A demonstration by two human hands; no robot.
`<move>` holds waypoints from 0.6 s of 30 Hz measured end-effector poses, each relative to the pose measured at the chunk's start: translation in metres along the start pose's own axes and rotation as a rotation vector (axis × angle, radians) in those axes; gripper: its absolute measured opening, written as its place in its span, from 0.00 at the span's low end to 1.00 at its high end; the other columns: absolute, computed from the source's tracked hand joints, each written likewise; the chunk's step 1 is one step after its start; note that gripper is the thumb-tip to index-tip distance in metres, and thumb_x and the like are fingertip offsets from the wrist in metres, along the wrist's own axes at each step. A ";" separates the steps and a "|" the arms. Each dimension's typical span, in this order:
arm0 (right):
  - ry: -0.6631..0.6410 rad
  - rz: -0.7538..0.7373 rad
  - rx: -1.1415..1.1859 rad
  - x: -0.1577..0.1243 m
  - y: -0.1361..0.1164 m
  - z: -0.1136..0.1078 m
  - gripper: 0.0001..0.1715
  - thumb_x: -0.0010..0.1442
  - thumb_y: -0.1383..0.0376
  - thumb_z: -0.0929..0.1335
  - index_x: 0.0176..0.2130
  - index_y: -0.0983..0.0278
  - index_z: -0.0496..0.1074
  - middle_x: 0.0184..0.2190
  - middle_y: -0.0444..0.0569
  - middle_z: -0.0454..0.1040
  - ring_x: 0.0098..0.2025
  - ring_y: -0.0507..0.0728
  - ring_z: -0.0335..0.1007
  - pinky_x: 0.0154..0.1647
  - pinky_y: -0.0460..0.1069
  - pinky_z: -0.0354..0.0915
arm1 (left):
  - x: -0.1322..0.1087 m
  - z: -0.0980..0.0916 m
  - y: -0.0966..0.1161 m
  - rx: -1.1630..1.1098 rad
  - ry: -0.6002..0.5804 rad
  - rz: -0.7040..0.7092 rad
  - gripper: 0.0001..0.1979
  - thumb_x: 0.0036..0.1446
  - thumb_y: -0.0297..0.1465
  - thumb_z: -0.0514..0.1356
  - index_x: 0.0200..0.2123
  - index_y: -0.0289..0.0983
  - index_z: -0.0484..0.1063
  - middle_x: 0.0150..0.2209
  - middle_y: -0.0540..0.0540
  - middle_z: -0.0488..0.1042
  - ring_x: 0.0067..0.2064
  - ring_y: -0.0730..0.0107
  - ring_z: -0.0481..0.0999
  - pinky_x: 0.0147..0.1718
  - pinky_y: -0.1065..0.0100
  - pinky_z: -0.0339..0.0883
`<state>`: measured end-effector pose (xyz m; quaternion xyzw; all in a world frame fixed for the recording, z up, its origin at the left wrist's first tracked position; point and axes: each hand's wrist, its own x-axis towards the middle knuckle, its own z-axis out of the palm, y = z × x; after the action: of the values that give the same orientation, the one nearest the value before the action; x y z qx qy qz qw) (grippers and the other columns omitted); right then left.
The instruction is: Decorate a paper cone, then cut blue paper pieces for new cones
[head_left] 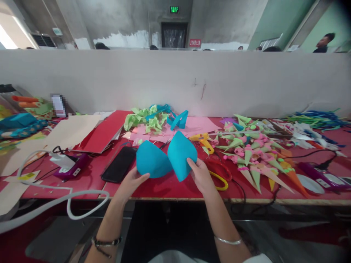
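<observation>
My left hand [134, 181] grips the lower left edge of a wide blue craft sheet piece [152, 159], thumb in front and fingers mostly hidden behind. My right hand [200, 174] pinches the right side of another blue craft sheet piece [181, 155], which is curved to a point at top and bottom. Both pieces are raised over the table's front part. They meet or overlap in the middle; I cannot tell whether they are joined. A black phone [119, 164] lies left of my left hand. Yellow-handled scissors [219, 181] rest beside my right hand.
Behind the blue pieces are crumpled green strips [137, 118], a blue strip [178, 120] and a yellow glue gun [203, 140]. Small paper cones [253, 160] pile up on the right. Red card [105, 133], a purple power strip [72, 166] and a white cable [87, 193] occupy the left.
</observation>
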<state>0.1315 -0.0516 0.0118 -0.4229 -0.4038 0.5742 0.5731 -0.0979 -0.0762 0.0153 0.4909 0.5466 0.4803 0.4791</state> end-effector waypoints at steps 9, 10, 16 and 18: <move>0.273 -0.161 -0.240 -0.005 -0.019 0.000 0.23 0.50 0.52 0.65 0.37 0.68 0.71 0.33 0.51 0.73 0.32 0.56 0.67 0.30 0.48 0.63 | 0.005 0.002 -0.006 -0.085 0.393 0.125 0.23 0.43 0.45 0.59 0.36 0.32 0.72 0.33 0.45 0.75 0.36 0.67 0.72 0.37 0.67 0.66; 0.287 -0.195 -0.291 -0.007 -0.022 0.001 0.23 0.51 0.52 0.65 0.36 0.68 0.71 0.32 0.50 0.73 0.32 0.56 0.66 0.30 0.48 0.62 | 0.004 0.003 -0.005 -0.067 0.421 0.143 0.22 0.44 0.45 0.58 0.35 0.33 0.72 0.31 0.47 0.75 0.33 0.69 0.71 0.34 0.69 0.65; 0.253 -0.293 -0.396 -0.010 -0.026 0.001 0.20 0.52 0.54 0.65 0.36 0.68 0.71 0.29 0.48 0.73 0.31 0.54 0.65 0.28 0.45 0.60 | -0.005 0.003 0.009 0.248 0.501 0.235 0.16 0.50 0.43 0.53 0.21 0.36 0.64 0.17 0.55 0.56 0.22 0.78 0.55 0.20 0.75 0.52; 0.248 -0.300 -0.399 -0.009 -0.025 -0.002 0.19 0.52 0.54 0.65 0.36 0.68 0.71 0.27 0.47 0.72 0.29 0.53 0.65 0.27 0.45 0.60 | -0.007 0.000 0.013 0.293 0.500 0.242 0.17 0.51 0.42 0.52 0.19 0.36 0.59 0.17 0.56 0.51 0.20 0.78 0.52 0.18 0.75 0.49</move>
<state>0.1412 -0.0601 0.0350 -0.5302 -0.4937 0.3357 0.6021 -0.0965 -0.0822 0.0281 0.4829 0.6487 0.5556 0.1934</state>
